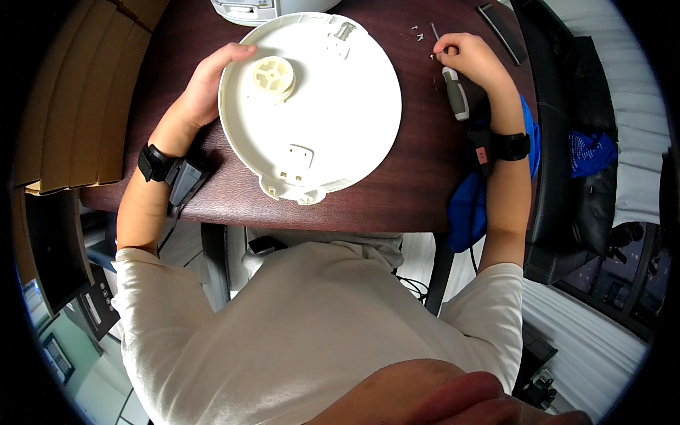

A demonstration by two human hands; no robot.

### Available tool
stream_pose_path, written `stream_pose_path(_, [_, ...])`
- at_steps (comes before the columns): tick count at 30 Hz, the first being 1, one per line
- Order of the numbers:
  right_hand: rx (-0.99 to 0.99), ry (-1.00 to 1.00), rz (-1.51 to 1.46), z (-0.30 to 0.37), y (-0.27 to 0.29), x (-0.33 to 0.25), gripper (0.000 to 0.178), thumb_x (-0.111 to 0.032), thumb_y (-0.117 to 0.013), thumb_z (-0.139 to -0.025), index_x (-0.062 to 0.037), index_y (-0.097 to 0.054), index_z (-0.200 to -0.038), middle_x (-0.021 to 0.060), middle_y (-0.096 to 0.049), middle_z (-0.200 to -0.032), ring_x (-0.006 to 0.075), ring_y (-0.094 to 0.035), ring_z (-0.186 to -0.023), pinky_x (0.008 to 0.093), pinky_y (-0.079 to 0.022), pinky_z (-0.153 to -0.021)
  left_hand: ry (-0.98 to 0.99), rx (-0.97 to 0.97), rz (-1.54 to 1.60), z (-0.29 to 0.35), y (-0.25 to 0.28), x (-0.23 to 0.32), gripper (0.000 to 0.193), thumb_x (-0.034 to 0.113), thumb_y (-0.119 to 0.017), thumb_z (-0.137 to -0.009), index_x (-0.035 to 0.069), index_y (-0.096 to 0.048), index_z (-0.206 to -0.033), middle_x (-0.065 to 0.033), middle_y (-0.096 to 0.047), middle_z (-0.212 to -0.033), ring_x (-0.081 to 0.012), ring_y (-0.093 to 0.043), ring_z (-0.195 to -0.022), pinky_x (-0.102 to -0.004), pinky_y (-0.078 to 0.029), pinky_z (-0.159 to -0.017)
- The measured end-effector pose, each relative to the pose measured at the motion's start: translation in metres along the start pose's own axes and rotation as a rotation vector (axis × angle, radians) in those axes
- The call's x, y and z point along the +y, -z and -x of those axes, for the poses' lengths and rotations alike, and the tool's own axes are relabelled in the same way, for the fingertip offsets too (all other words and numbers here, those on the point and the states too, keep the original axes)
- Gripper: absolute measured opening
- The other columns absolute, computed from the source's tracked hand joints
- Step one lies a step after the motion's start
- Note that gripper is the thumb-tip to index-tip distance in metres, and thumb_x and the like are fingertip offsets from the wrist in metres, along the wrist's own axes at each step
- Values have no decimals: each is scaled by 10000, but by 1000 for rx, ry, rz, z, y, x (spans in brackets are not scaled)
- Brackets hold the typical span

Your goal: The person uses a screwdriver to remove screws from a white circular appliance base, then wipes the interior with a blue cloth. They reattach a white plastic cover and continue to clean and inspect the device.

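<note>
A round white plastic cover lies tilted at the middle of the table, its inner side up. On it are a cream spoked hub, a small bracket near the far edge and a hinge-like tab at the near edge. My left hand grips its left rim, thumb on top and fingers hidden underneath. At the far right, my right hand is closed in a pinch over the shaft of a grey and white screwdriver. Small screws lie beside its fingertips. What the pinch holds is hidden.
A white appliance stands at the table's far edge. A dark phone-like slab lies at the far right. Cardboard boxes rise on the left. Blue cloth hangs by the right table edge, near a black chair.
</note>
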State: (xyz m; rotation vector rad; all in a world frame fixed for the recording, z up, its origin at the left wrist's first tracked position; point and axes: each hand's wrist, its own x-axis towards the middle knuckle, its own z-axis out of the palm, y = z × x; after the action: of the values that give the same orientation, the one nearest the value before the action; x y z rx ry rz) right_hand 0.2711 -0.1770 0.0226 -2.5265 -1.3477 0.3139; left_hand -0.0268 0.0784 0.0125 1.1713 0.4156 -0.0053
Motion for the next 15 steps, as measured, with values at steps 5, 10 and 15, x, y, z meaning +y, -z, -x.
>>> stream_pose_path(5, [54,27,-96,-3,-3,5,157,-178,-635,-782,-32,-665,-833,5,-529,-569,90,-473,-501,250,-379,-481,-4,-27,21,0,1,0,434,354,-515,-835,-32,-592,-1018,-126,-642,-922,-156,-625,-799,-249,-492,-748])
stream_pose_path(10, [-42,-3,-377,-8,-9,5,218,-234,-616,-846,-22,-663,-855,-69,-450,-525,16,-353,-436,190,-263,-409,-2,-34,47,0,-1,0,429,351,-519,-833,-32,-595,-1010,-125,-643,-916,-157,-626,-794,-251,-495,-740])
stream_pose_path(15, [108,-154,-390,-13,-17,9,199,-216,-613,-845,-26,-665,-868,-73,-441,-523,13,-352,-443,188,-258,-415,-7,-44,30,-1,4,0,396,328,-531,-832,-27,-601,-992,-123,-644,-908,-157,-628,-787,-252,-496,-734])
